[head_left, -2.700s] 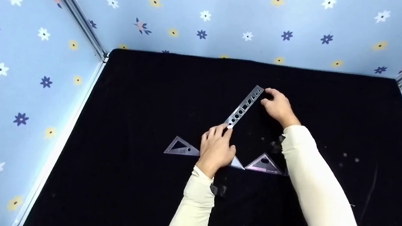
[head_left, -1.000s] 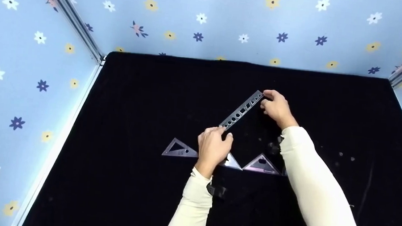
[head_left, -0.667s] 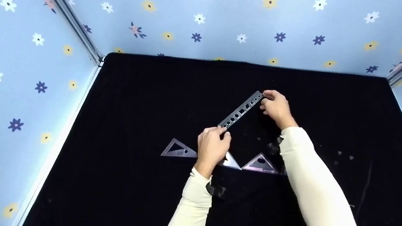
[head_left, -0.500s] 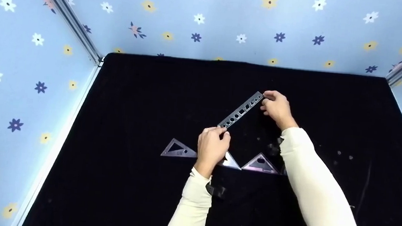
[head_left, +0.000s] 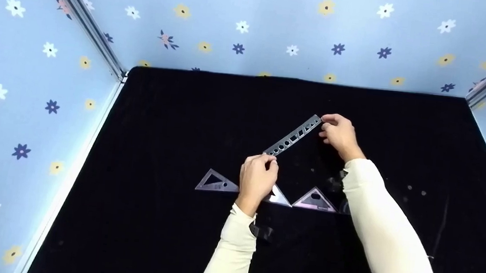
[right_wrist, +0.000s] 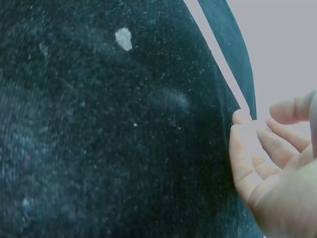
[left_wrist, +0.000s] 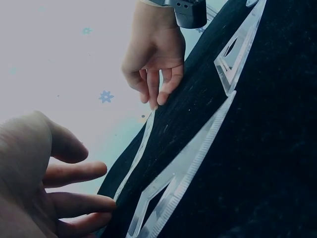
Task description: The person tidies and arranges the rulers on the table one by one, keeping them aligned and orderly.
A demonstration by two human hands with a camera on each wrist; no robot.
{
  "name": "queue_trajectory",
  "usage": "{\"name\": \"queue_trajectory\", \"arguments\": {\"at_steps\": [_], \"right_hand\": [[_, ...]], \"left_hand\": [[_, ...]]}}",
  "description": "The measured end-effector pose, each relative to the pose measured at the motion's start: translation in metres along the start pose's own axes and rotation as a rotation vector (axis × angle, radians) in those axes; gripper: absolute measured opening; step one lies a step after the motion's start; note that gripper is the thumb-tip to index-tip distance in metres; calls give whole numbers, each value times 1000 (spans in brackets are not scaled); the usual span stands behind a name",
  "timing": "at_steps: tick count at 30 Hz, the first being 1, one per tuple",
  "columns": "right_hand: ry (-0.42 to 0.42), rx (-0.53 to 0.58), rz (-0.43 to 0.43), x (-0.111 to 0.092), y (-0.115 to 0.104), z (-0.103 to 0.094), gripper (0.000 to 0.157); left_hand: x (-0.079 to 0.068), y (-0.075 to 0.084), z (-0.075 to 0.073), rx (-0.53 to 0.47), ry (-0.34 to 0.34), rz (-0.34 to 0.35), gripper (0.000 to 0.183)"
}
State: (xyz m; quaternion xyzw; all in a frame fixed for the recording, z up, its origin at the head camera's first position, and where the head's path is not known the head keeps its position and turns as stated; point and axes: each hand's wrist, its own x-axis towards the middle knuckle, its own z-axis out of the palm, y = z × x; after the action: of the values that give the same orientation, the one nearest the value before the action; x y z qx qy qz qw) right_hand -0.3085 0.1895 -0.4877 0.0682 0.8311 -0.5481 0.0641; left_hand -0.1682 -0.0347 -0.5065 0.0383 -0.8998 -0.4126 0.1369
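A clear stencil ruler (head_left: 293, 137) with a row of cut-out shapes lies slanted on the black cloth, its far end toward the right. At its near end is my left hand (head_left: 258, 177), fingertips touching the ruler and thumb held apart in the left wrist view. My right hand (head_left: 340, 136) touches the far end with its fingertips (right_wrist: 241, 118); its thumb stands away. Nearer to me, clear set squares lie in a row: one at left (head_left: 218, 182), one partly covered by my left hand (head_left: 281, 197), and one with an oval hole (head_left: 315, 200).
A rounded clear piece (head_left: 344, 207) peeks out beside my right sleeve (head_left: 377, 214). Pale specks (head_left: 416, 190) mark the black cloth (head_left: 151, 225) on the right. Flower-patterned walls (head_left: 270, 29) enclose the table at the back and sides.
The ruler has turned to a flatter slant: its near end has shifted left with my left hand, its far end slightly right with my right hand. The view has shifted a little.
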Motion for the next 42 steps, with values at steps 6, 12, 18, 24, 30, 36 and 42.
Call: {"name": "queue_trajectory", "arguments": {"at_steps": [6,12,18,24,30,36,42], "right_hand": [[40,30,-23,-2,-1,-4,32],[41,47,-20,-2,1,-6,33],[46,67,-2,-4,4,-7,31],[60,71,18,-5,7,-10,30],[70,97,28,-6,11,-12,29],[69,109,32,-7,13,-13,28],[77,127,29,-9,15,-16,28]], "left_hand": [[3,0,-1,-1,-22,-17,22],[4,0,-2,-29,-46,-55,23],[3,2,-2,-53,-63,-79,23],[1,3,-1,-59,-78,-85,24],[1,3,1,-59,-76,-93,23],[0,3,1,-74,-74,-105,22],[-1,4,1,-100,-75,-109,23]]}}
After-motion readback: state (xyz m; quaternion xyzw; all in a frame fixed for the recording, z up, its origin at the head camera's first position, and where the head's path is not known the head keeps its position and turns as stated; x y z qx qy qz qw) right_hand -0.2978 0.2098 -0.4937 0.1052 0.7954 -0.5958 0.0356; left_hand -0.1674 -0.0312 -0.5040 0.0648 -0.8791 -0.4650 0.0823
